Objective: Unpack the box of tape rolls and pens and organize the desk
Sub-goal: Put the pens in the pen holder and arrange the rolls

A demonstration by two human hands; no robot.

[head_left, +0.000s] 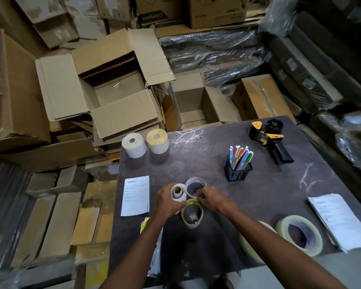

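Note:
My left hand (167, 202) grips a small white roll (178, 192) near the desk's front left. My right hand (211, 200) pinches the rims of two thin tape rings, a clear one (196, 187) and a yellowish one (192, 214) standing just in front of it. Two fat label rolls, white (133, 144) and yellow-topped (157, 141), stand at the desk's far left corner. A black mesh cup (238, 171) holds several coloured pens (241, 155). Two wide tape rolls lie at the front right: a clear one (299, 233) and a beige one (249, 247) partly hidden by my right forearm.
A black and yellow tape dispenser (268, 137) lies at the far right of the dark desk (217, 147). Printed sheets lie at the left (136, 196) and a paper stack at the right edge (338, 220). Open empty cardboard boxes (113, 88) (193, 103) sit behind the desk.

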